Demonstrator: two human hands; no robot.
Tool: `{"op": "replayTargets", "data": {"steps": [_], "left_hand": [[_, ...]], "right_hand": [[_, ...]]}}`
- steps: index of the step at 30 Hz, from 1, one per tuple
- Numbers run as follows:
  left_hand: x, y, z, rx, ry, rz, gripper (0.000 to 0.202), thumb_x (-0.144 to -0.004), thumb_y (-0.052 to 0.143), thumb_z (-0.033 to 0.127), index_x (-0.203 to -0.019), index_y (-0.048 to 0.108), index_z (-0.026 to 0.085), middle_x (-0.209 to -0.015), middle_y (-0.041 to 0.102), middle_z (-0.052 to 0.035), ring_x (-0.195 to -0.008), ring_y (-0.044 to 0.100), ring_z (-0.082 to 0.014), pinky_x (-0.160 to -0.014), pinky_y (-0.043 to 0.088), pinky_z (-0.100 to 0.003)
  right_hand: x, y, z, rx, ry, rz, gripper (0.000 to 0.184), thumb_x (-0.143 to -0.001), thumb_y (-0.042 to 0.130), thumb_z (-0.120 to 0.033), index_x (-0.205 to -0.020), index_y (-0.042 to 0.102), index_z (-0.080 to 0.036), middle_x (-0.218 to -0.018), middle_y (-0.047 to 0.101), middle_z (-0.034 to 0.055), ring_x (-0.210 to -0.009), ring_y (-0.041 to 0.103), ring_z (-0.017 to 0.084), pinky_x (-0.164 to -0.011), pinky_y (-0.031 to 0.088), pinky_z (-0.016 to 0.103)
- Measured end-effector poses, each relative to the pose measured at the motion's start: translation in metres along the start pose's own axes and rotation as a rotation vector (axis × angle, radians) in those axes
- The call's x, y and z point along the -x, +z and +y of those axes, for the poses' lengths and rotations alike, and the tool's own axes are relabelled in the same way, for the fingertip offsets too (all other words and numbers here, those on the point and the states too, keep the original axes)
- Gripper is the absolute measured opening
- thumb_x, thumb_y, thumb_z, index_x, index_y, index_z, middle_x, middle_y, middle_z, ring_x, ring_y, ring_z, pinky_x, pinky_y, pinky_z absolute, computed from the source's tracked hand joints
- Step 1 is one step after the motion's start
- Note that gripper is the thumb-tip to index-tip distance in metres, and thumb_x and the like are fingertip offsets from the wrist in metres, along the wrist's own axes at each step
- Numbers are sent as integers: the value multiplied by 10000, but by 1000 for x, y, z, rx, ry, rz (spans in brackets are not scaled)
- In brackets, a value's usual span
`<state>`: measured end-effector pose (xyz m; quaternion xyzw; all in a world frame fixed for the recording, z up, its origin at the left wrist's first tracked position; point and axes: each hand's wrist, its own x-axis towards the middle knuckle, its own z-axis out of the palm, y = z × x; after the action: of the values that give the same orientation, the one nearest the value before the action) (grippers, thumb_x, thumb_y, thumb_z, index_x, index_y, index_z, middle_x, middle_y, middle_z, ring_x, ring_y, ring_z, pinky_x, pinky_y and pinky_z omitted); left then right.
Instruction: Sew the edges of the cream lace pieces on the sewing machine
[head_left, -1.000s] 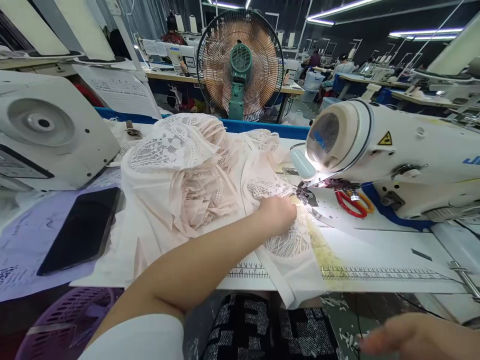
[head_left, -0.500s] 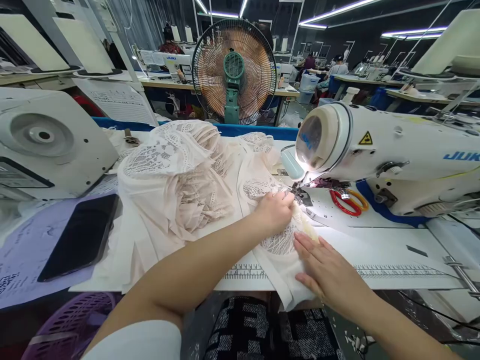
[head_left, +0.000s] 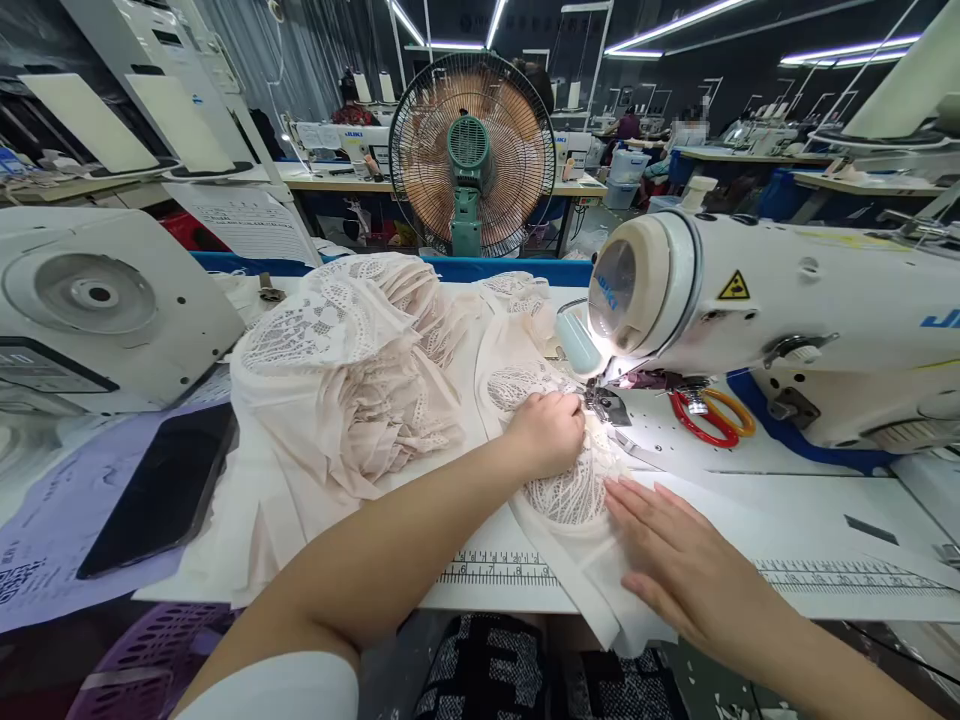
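Note:
A pale pink lace garment (head_left: 360, 390) lies heaped on the white sewing table (head_left: 795, 500), one end running under the presser foot (head_left: 604, 403) of the white sewing machine (head_left: 787, 310). My left hand (head_left: 547, 432) rests curled on the lace just left of the needle, pinching the fabric. My right hand (head_left: 686, 560) lies flat with fingers spread on the fabric's near edge, by the printed ruler strip (head_left: 495, 570).
Red and orange scissors (head_left: 709, 410) lie under the machine arm. A black phone (head_left: 161, 490) sits at the left beside another machine's end (head_left: 97, 300). A standing fan (head_left: 472, 150) faces me behind the table. A purple basket (head_left: 142, 670) is below. Other workers sit far back.
My right hand came up from below the table and settled flat on the fabric. My left hand stayed by the presser foot. The camera tilted slightly.

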<state>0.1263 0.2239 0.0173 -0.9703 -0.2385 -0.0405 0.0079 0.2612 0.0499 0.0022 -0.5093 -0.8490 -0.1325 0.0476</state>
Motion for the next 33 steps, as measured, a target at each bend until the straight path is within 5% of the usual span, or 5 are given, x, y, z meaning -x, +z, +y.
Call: {"op": "replayTargets", "data": {"steps": [5,11,14,19,33], "left_hand": [[-2,-1,2,15,-9,25,251,-897,374,253,-934,589,131,-1053,553,-71,-934,503,-220,-789,408,-389],[2,0,-1,51,106,147,311,-912,347,261,-1047,591,124,-1134,565,-80,-1024,503,-220,-832,417,-387],[5,-1,0,55,180,100,351,-917,358,295,-1054,606,88,-1099,595,-82,-1042,508,-221,-910,404,-377],[8,-3,4,31,147,22,429,-921,354,386,-1033,632,79,-1088,603,-93,-972,539,-239,-829,456,-370],[-1,-5,0,57,115,26,428,-904,391,429,-1099,587,102,-1043,611,-73,-976,521,-244,-794,442,-394]], "right_hand": [[7,-1,-14,56,-21,32,510,-902,395,-346,-1332,399,-72,-1380,410,106,-1245,413,247,-876,494,462],[7,2,-2,69,-75,-4,507,-907,408,-348,-1331,402,-70,-1376,419,88,-1262,391,234,-888,489,441],[7,-3,2,99,-117,1,520,-898,414,-375,-1316,418,-65,-1369,419,78,-1241,421,239,-843,523,447],[7,-5,4,121,-153,10,535,-886,425,-390,-1303,426,-55,-1366,402,83,-1222,444,246,-812,551,454],[3,-4,14,117,-157,-4,501,-914,365,-394,-1279,425,-57,-1365,372,94,-1192,471,252,-786,571,469]]}}
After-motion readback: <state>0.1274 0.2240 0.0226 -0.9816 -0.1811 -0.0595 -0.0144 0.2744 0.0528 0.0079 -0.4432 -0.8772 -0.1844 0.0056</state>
